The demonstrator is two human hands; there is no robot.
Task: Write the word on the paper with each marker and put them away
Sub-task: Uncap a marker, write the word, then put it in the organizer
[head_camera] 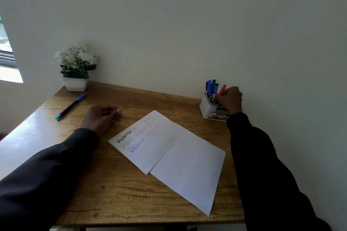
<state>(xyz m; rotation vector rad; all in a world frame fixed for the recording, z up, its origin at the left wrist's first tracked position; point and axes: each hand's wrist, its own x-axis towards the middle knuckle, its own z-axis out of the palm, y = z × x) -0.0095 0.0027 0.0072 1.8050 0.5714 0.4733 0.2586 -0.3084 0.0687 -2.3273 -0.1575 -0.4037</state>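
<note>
Warm brown wood grain runs across the desk (122,184), and the white paper (187,170) shows one word in bold black, one in bright blue, the rest faint and pale. The loose marker (72,106) is black with a blue cap and green tip. The pale grey holder (205,108) carries blue and green markers (211,86) plus an orange-red marker (222,89), and the plant (76,62) shows white blooms and green leaves over a white pot (75,84).

My right hand (229,99) covers the orange marker's (222,89) lower half and part of the holder (205,108). The paler words on the paper (169,152) are too faint to read (two stand out clearly). The left edge cuts off the window (5,52); the holder's label is unreadably small.
</note>
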